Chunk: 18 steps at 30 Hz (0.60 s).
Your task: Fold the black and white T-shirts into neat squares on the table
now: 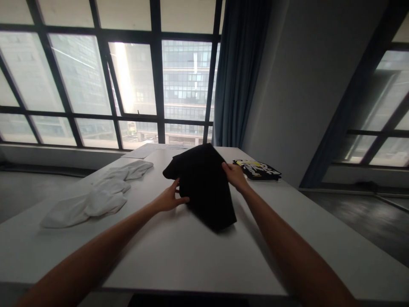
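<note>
A folded piece of black cloth (pixel 206 187), perhaps a garment, is held up at a tilt over the middle of the white table (pixel 179 264). My left hand (pixel 171 197) grips its left edge, thumb on the near face and fingers behind. On the opposite side, my right hand (pixel 234 175) pinches the upper right edge. Both hands are closed on the cloth, and some fingertips are hidden behind it. Its lower corner hangs close to the tabletop; I cannot tell whether it touches.
Crumpled white cloth (pixel 96 196) lies along the table's left side. Beyond my right hand sits a folded black, white and yellow patterned cloth (pixel 257 169) near the right edge. Flat pale sheets (pixel 140 150) rest at the far end. A blue curtain (pixel 238 76) hangs beside the windows.
</note>
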Each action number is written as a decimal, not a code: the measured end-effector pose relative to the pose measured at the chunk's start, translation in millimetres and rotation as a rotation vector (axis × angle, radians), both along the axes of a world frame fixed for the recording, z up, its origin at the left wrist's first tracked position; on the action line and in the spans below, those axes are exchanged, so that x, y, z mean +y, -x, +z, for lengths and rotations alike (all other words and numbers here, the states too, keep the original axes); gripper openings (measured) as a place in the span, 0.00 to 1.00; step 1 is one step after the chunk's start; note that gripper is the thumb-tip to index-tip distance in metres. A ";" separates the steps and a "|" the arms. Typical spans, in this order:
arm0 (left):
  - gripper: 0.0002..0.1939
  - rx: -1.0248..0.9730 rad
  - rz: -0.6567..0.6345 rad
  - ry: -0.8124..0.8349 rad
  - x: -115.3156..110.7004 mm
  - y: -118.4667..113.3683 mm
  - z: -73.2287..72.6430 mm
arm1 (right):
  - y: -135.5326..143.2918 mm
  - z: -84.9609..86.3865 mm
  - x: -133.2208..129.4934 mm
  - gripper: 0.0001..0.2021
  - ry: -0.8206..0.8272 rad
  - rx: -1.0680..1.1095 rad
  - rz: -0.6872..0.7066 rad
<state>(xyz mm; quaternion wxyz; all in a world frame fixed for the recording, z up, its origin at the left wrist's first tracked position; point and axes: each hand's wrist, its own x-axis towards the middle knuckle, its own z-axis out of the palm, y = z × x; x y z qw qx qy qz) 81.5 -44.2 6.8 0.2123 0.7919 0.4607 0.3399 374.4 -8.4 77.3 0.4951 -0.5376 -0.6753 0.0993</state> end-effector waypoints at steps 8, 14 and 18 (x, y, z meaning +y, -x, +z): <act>0.21 -0.233 0.140 -0.040 12.1 10.2 -1.6 | 8.0 -32.6 -1.8 0.23 0.013 -0.127 0.010; 0.18 -0.493 0.281 -0.352 -6.4 36.9 65.9 | -5.7 9.5 -29.1 0.24 -0.478 0.097 -0.164; 0.21 -0.622 0.429 -0.423 -8.1 51.5 70.0 | -5.5 -6.2 -23.5 0.26 -0.277 -0.110 0.042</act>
